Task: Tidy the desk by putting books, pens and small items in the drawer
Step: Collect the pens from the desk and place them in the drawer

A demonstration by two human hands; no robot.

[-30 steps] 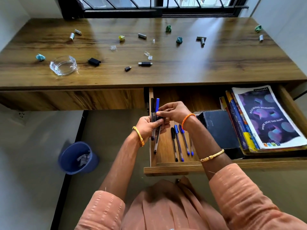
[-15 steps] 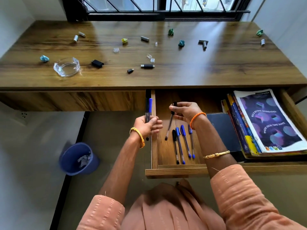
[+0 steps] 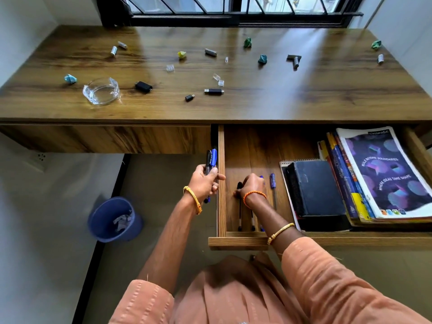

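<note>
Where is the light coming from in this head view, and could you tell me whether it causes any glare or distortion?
In the head view, daylight enters through the window and leaves a pale glare streak on the desk top; the drawer interior lies in shade; the wide-angle lens bows the desk's front edge; the left hand and right hand look sharp.

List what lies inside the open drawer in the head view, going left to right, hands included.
Left hand gripping pens just outside the drawer wall → black pen → right hand on the pens → blue pen → dark notebook → stack of books → purple magazine.
</note>
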